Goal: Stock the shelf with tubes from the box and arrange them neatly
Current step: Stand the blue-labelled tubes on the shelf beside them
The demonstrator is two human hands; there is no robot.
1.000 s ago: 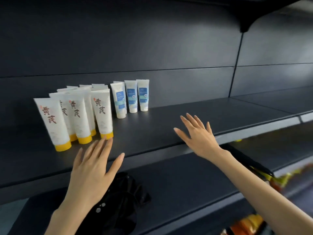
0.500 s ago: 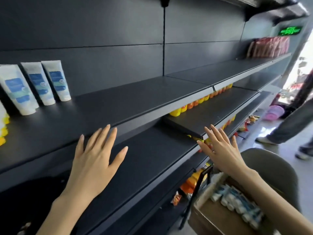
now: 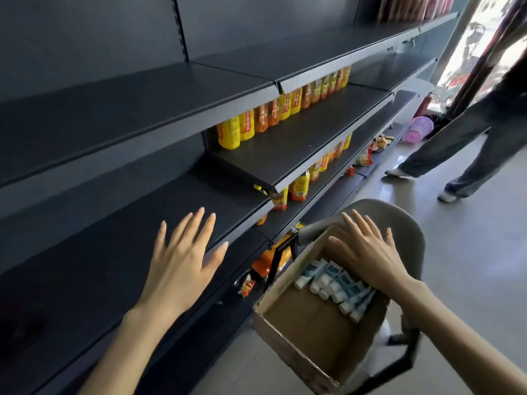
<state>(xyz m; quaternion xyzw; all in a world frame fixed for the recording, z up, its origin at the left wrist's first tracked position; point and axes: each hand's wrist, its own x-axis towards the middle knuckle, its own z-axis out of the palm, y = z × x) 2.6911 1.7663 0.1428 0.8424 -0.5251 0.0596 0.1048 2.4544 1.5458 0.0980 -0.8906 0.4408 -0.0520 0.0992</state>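
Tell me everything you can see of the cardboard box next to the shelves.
The cardboard box is brown and open on top, with rough, worn edges. It seems to rest on a grey chair, beside the shelves. White and blue tubes lie in a row along its right side; the rest of its floor is bare. The right hand, fingers straight, hovers over its far end above the tubes; contact is not clear.
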